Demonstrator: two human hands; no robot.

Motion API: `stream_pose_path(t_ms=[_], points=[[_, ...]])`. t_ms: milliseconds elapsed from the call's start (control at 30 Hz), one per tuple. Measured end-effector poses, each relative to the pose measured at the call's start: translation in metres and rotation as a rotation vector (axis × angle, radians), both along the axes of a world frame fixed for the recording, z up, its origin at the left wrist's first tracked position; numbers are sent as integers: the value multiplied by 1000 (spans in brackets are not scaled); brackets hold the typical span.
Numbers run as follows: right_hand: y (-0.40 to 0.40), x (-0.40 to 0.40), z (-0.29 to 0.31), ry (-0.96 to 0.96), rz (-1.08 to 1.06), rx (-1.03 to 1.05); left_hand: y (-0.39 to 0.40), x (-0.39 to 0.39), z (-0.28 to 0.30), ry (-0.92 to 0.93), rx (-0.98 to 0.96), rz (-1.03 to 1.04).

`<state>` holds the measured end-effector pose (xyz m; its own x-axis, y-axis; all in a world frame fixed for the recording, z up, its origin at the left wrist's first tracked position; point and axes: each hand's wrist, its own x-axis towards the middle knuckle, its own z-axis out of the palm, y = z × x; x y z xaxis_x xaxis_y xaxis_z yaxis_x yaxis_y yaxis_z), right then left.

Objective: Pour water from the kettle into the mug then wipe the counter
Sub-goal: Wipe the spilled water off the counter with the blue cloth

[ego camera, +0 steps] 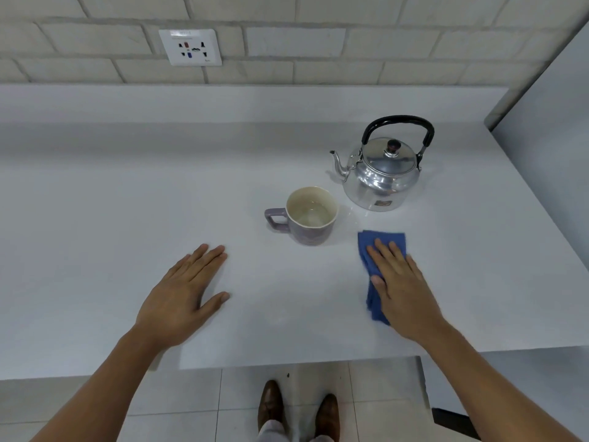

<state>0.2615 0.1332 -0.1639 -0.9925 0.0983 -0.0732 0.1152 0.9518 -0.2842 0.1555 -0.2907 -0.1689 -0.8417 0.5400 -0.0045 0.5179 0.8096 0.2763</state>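
the blue cloth (376,266) lay flat on the white surface (127,202) under the right hand (400,282), whose fingers (381,255) were spread and pressed down on it, pinching nothing. the cloth looked soft and light — best driven by palm pressure. the left hand (185,291) rested open on the bare surface, fingers spread. the mug (307,215) stood near the cloth, handle to the left; it looked rigid and breakable. the metal kettle (381,173), upright just behind, offered its black handle (398,121) as the hold — both obstructed a wide wiping stroke.
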Motion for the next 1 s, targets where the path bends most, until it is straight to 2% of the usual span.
stream_pose_path(t_ms=[67, 133, 267, 400, 467, 567, 733, 867, 1000], points=[[-14, -27, 2, 6, -70, -5, 1, 0, 0, 0, 0, 0], [-32, -42, 2, 8, -43, -9, 0, -1, -1, -2, 1, -3], [-47, -17, -1, -24, 169, 6, -2, -2, -2, -10, -1, -6], [-12, 32, -2, -37, 386, -20, -1, -2, 0, -20, -4, 6], [17, 40, 2, -53, 343, -33, 0, -1, 0, -23, -5, 7], [42, 18, 2, -44, 154, -5, 1, 0, 1, -30, 2, 13], [-2, -39, 0, 31, -106, -43, 3, 1, 4, -47, 12, 28], [-59, -23, -5, 88, -33, -63, 5, 3, 7, -58, 18, 23], [-85, 13, -8, 45, 194, -87, 13, 8, 10, -98, 78, 66]])
